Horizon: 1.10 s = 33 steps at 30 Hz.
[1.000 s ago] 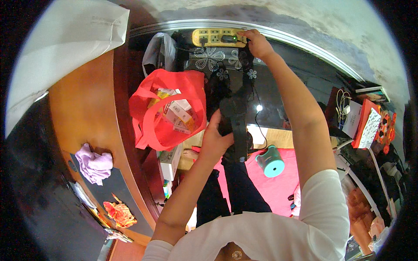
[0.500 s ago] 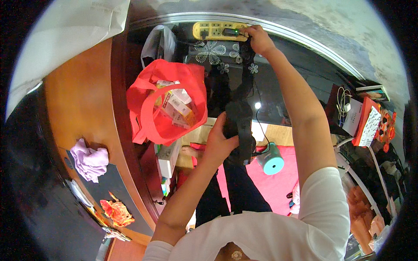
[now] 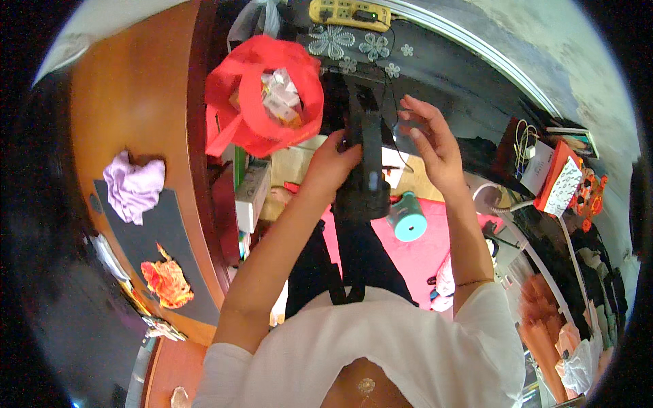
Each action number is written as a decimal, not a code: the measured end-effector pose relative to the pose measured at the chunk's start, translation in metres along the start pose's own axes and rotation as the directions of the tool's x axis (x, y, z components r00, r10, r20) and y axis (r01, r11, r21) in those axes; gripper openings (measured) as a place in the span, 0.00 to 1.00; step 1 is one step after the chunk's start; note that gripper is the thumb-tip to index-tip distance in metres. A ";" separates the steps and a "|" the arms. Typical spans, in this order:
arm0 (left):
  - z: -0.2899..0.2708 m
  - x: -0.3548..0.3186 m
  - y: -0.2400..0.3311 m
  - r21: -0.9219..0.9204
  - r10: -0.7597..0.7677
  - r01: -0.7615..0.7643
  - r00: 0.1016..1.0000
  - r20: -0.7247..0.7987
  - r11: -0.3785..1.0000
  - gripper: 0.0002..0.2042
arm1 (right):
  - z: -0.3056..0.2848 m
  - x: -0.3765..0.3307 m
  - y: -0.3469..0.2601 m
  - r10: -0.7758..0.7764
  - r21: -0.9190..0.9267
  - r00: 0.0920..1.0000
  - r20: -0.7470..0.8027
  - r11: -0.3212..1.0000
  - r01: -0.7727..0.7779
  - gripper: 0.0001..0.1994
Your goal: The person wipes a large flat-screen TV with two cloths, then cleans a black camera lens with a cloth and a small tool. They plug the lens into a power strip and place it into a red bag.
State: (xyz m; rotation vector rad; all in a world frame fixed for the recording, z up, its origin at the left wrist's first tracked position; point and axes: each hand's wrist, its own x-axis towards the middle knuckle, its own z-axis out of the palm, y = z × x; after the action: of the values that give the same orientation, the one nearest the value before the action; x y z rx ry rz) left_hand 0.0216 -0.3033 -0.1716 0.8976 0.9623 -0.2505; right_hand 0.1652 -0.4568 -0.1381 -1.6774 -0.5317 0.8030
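My left hand point(image 3: 337, 160) grips a long black device point(image 3: 367, 183) that stands upright in front of my chest, with black straps hanging below it. My right hand point(image 3: 425, 139) hovers just right of the device's top, fingers spread and palm toward it. A thin black cord point(image 3: 393, 102) runs down past those fingers. A yellow power strip point(image 3: 350, 12) lies at the far edge, well above both hands. A red bag point(image 3: 265, 102) stuffed with small packets sits just left of my left hand.
A teal cylinder point(image 3: 408, 216) lies on a pink surface point(image 3: 442, 251) below my right wrist. On the wooden tabletop point(image 3: 136, 102) at left are a purple cloth point(image 3: 132, 187), a black mat point(image 3: 153, 238) and an orange cloth point(image 3: 166, 282). Cluttered shelves and a red box point(image 3: 561, 180) stand at right.
My right hand has left the yellow power strip and come down beside the black device. The left hand has raised the device slightly.
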 end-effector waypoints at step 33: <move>-0.021 -0.101 0.001 -0.385 -0.141 0.280 0.926 0.352 0.879 0.18 | 0.018 -0.073 -0.080 -0.074 -0.243 0.983 0.166 0.963 0.113 0.10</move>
State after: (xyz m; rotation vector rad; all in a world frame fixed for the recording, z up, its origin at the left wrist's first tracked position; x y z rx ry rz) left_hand -0.0485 -0.3064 -0.0959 0.3272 0.7731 -0.3421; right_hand 0.1083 -0.4766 -0.0457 -1.8139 -0.8453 0.8278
